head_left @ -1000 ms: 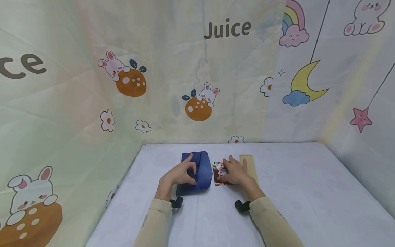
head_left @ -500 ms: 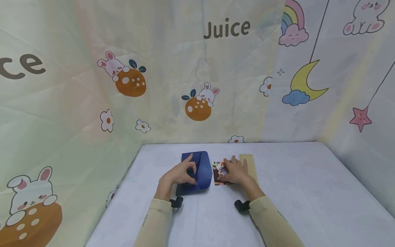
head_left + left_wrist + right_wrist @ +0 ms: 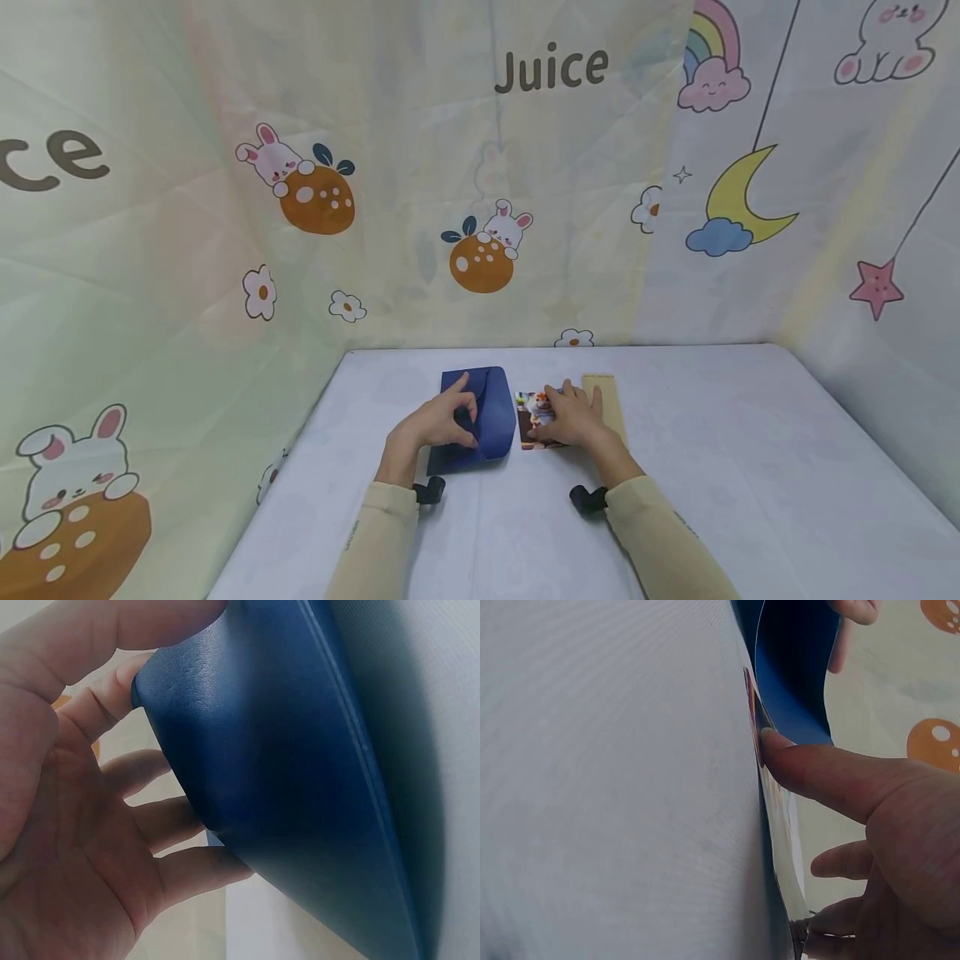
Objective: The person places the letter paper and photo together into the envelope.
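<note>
My left hand (image 3: 438,418) holds the blue envelope (image 3: 497,425) on the table, thumb and index finger curved at the raised front panel. In the left wrist view the blue envelope (image 3: 277,750) bows outward, with the thumb over it and the other fingertips at its edge. The envelope's wide flap points right. Beside it, my right hand (image 3: 576,417) rests on a small colourful photo card (image 3: 528,433) with a cartoon animal on it. The right wrist view has the thumb (image 3: 817,769) pressing the card's face, fingers spread; the hand covers the card's right part.
A beige paper rectangle (image 3: 606,396) lies right of the card, partly behind the right hand. The white-covered table (image 3: 697,433) ends at a back edge against printed curtains (image 3: 405,275). Black wrist cameras (image 3: 430,492) sit on both wrists.
The right hand's fingertips have shifted very slightly on the photo card. The left hand and the blue envelope look the same.
</note>
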A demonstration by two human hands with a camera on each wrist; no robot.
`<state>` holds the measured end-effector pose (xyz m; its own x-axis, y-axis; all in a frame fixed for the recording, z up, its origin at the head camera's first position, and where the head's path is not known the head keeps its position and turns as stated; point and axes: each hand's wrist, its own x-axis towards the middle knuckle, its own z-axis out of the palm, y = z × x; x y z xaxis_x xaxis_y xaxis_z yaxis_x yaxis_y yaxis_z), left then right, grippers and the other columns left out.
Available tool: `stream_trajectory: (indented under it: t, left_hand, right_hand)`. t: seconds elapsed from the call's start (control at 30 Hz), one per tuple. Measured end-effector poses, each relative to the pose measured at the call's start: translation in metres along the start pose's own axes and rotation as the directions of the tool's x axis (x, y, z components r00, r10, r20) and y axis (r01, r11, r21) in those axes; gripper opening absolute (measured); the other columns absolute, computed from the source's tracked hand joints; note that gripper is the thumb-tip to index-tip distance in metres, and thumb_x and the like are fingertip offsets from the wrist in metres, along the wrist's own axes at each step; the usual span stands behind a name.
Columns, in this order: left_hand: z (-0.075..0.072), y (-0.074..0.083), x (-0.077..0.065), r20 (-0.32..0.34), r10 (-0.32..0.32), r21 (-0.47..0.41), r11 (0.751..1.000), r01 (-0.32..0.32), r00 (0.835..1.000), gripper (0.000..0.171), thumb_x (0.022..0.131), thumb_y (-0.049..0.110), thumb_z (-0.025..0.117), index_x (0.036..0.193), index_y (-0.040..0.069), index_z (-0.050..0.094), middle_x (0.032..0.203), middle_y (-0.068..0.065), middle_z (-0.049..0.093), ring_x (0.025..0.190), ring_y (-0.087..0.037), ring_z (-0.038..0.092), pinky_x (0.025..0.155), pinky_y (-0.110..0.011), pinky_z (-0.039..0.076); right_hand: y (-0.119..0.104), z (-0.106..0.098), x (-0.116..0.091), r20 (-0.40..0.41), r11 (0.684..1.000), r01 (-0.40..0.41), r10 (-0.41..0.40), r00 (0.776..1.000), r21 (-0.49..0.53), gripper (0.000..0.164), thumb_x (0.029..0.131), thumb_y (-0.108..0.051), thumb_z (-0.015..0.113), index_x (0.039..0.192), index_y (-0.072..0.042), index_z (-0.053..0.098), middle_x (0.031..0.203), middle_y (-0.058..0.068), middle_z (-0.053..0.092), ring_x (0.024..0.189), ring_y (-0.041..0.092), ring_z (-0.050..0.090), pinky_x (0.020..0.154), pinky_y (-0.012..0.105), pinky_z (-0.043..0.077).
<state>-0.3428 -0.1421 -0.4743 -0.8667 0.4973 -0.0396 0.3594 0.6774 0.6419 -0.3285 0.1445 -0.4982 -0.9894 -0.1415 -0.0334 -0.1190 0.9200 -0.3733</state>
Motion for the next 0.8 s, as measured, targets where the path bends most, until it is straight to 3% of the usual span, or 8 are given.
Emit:
stream_trajectory:
  t: [0.33,0.8]
  left_hand:
    - [0.0006,0.0,-0.0011,0.006,-0.004,-0.02,1.0,0.004,1.0,0.034,0.071,0.022,0.095,0.086,0.024,0.064,0.177,-0.002,0.003,0.141,-0.037,0.044,0.107,-0.055,0.044]
    - [-0.002,-0.0006,-0.001,0.012,0.017,-0.009,1.0,-0.017,1.0,0.034,0.07,0.024,0.097,0.082,0.023,0.065,0.176,-0.012,0.009,0.158,-0.045,0.022,0.122,-0.066,0.027]
  right_hand:
    - [0.0013,0.0017,-0.0002,0.001,1.0,0.003,-0.003,1.0,0.0,0.095,0.081,-0.055,0.082,0.156,-0.008,0.046,0.163,0.031,0.035,0.151,0.05,0.032,0.122,0.074,-0.004]
    - [0.001,0.0011,-0.0012,-0.005,1.0,0.001,-0.001,1.0,-0.005,0.094,0.081,-0.056,0.083,0.155,-0.008,0.047,0.162,0.029,0.039,0.15,0.05,0.034,0.122,0.074,-0.004]
